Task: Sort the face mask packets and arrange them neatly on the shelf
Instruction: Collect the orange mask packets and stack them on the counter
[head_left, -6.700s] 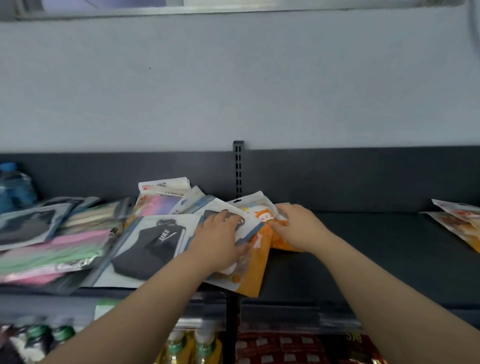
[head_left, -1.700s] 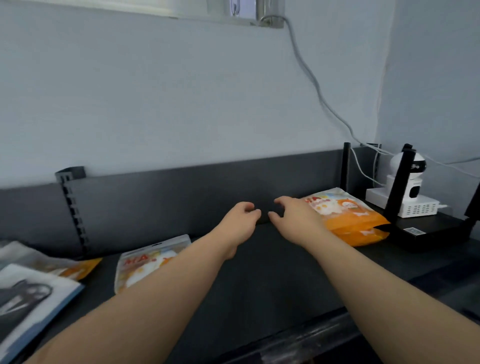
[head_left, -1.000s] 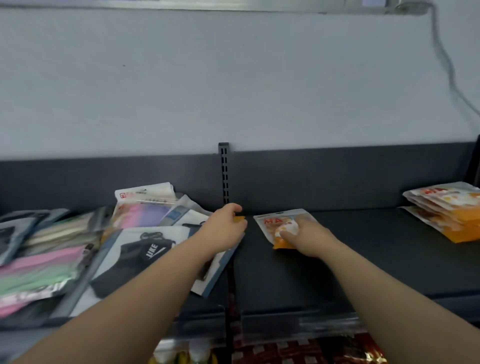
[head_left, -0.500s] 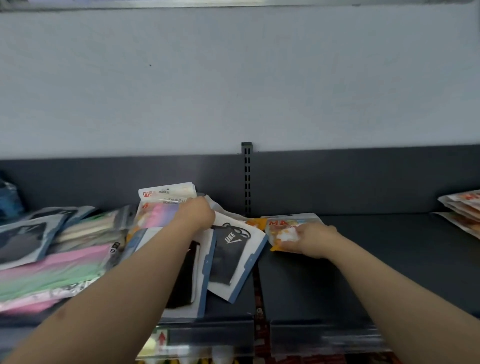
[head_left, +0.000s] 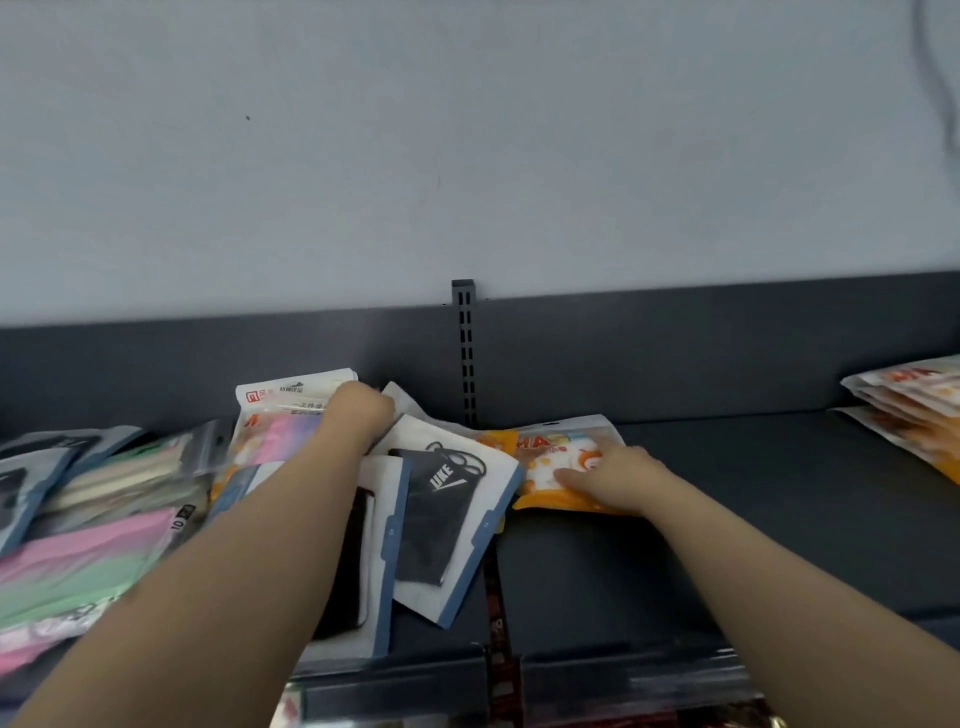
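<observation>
Where legible: "UKE" on black-mask packet (head_left: 441, 519); "MA" on orange packet (head_left: 545, 447).
Right hand (head_left: 615, 478): fingers (head_left: 579, 475) flat on orange packet.
Left hand (head_left: 358, 415): fingers hidden among packets, cannot tell.

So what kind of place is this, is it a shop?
Probably a small shop. Sealed face mask packets lie in heaps on a dark metal shelf with a slotted upright, and a clear strip runs along its front edge.

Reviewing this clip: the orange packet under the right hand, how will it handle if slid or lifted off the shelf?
Probably floppy: the orange packet is a thin glossy pouch lying flat under the right hand. Likely light, like the stack of similar packets at the far right. Its slick film may slide easily on the smooth shelf.
</observation>
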